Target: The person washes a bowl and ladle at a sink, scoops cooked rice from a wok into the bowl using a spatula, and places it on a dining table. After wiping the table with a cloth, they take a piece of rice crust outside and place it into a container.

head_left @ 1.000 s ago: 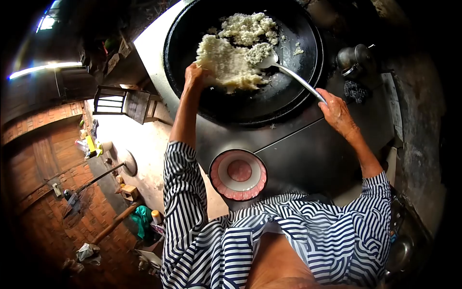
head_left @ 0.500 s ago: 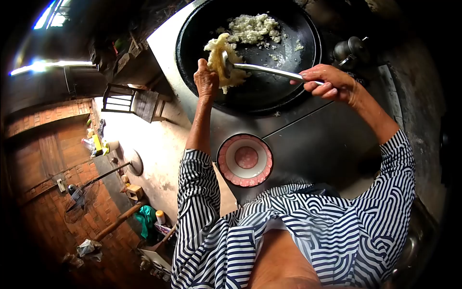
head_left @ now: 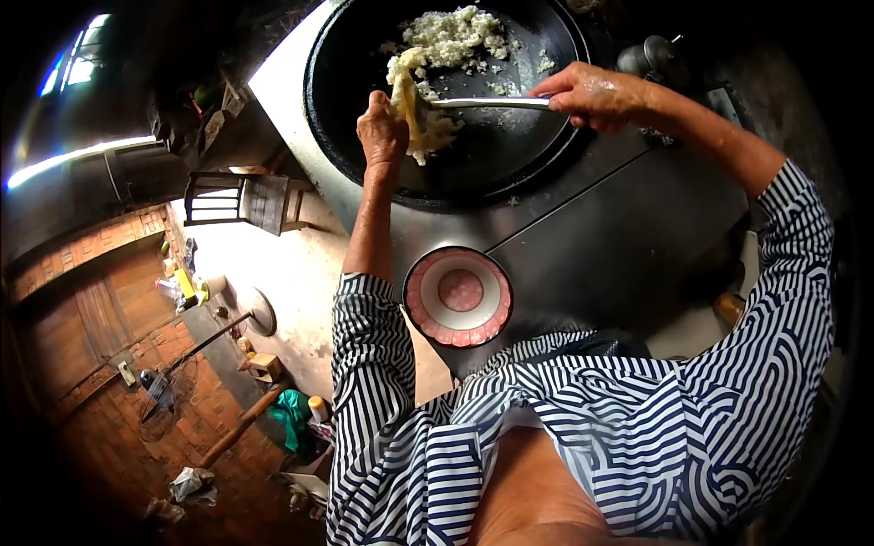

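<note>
A large black wok [head_left: 510, 173] is set in the stove top. Over its left side, my left hand [head_left: 382, 132] is closed on the edge of a yellowish, ragged piece of rice crust [head_left: 410, 96] with white grains clinging to it. My right hand [head_left: 601, 96] grips a long-handled metal spoon [head_left: 492, 103] from the right. The spoon's head meets the crust and is mostly hidden by it now. A heap of loose white rice [head_left: 455, 38] lies at the back of the wok, with scattered grains around it.
A pink-and-white bowl [head_left: 496, 318] stands on the dark metal stove top [head_left: 583, 246] close to my body. A dark round metal object [head_left: 655, 59] is right of the wok. On the floor to the left are a wooden chair [head_left: 264, 202] and a pedestal fan [head_left: 157, 391].
My right arm has swung outward, its elbow farther right, and the spoon now lies more level. The crust stands more upright and narrower in my left hand. The whole view has shifted slightly.
</note>
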`<state>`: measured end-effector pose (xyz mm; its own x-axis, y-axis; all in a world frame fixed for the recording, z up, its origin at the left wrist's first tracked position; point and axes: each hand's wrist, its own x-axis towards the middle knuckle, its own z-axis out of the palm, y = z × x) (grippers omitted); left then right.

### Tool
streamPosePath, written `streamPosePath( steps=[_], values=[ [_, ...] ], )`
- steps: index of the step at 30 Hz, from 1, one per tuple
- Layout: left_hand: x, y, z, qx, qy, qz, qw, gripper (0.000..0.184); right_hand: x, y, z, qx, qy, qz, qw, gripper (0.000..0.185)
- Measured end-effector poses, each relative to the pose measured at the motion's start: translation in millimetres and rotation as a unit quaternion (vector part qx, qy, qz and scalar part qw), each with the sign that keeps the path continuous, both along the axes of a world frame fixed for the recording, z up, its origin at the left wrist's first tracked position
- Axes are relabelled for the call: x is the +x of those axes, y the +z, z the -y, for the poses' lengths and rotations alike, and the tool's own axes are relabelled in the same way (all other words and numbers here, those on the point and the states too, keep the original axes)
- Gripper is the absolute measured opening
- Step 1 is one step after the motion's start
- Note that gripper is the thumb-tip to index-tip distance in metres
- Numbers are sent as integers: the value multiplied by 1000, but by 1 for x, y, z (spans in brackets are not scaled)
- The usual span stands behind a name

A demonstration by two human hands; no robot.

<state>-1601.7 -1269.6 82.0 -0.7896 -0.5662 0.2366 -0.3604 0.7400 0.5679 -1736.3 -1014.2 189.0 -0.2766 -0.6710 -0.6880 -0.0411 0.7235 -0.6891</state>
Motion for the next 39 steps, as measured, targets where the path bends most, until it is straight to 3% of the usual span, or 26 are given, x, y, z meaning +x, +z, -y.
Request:
streamPosePath(
  steps=[2,4,6,8,9,12,18,20,22,24,28,30,34,36,37,39],
  values=[
    [-1,-2,3,7,0,13,1000,7,-8,-1,1,15,16,-1,1000,39],
    [-1,-4,6,13,0,25,1000,9,-15,-12,6,-21,98,-103,990,38],
    [0,-7,7,27,19,32,999,11,-23,-22,14,-21,104,-118,987,36],
    [1,-10,8,32,23,23,999,11,-25,-18,23,-97,250,-307,913,33],
    [2,-11,8,38,28,13,999,11,-22,-17,24,-117,247,-356,894,26],
    [3,-13,11,68,43,9,997,12,-24,-6,44,-74,314,-410,854,18],
    [5,-18,27,154,82,-34,984,11,-35,3,36,-28,296,-415,860,15],
    [11,-11,38,180,79,-43,980,16,-40,-10,23,7,324,-473,819,17],
    [7,-16,56,210,53,-54,975,17,-43,-16,11,40,341,-469,814,21],
    [9,-13,59,218,43,-60,973,14,-37,-10,0,20,264,-465,845,16],
    [18,-25,66,110,66,-16,992,7,-35,-4,-10,-14,191,-473,860,20],
    [24,-31,71,80,94,32,992,18,-38,3,-6,-2,217,-486,846,27],
    [32,-32,69,160,107,-9,981,18,-26,11,15,-61,181,-425,885,26],
    [30,-29,66,173,90,-3,981,20,-14,11,29,-76,225,-491,838,23],
    [28,-23,62,173,91,-1,981,20,-16,-5,33,-148,243,-553,783,17],
    [22,-10,54,84,37,8,996,8,-5,19,51,-80,284,-540,789,15]
  ],
)
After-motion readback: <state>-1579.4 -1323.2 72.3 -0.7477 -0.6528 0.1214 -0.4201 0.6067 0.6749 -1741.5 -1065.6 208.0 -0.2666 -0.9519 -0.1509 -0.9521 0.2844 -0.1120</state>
